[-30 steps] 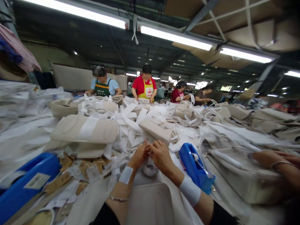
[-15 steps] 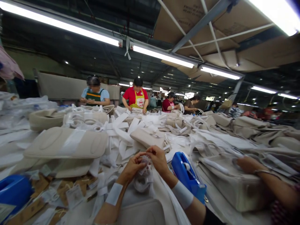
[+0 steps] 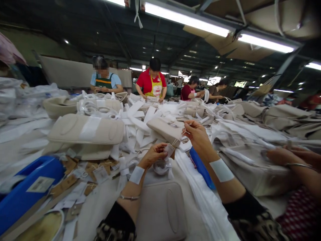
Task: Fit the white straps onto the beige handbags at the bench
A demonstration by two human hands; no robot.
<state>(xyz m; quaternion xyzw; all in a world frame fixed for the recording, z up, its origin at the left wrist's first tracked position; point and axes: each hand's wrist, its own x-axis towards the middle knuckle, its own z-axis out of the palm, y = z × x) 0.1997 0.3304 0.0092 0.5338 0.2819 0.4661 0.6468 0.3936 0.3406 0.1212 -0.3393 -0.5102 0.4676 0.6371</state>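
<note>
My left hand (image 3: 154, 155) pinches a small pale hang tag (image 3: 170, 150) in clear wrapping, with a brown piece showing beneath it. Up and to the right, my right hand (image 3: 197, 134) is closed on the tag's thin string (image 3: 185, 130), which runs loosely between the hands. Below them a flat beige bag (image 3: 163, 211) lies on the table. A plastic-wrapped coil (image 3: 162, 166) rests at the bag's far edge. Behind the hands lies another beige bag (image 3: 164, 129).
Left are a blue tape dispenser (image 3: 45, 177), scattered brown tags (image 3: 72, 164) and a round tub (image 3: 47, 226). Another blue dispenser (image 3: 202, 167) sits beside my right forearm. At right, a co-worker's hands (image 3: 288, 155) touch a beige bag (image 3: 255, 174). Several people work across the piled table.
My hands, close together before, have moved apart, the right one up and to the right. The tag and its string now show between them. The view has tilted down.
</note>
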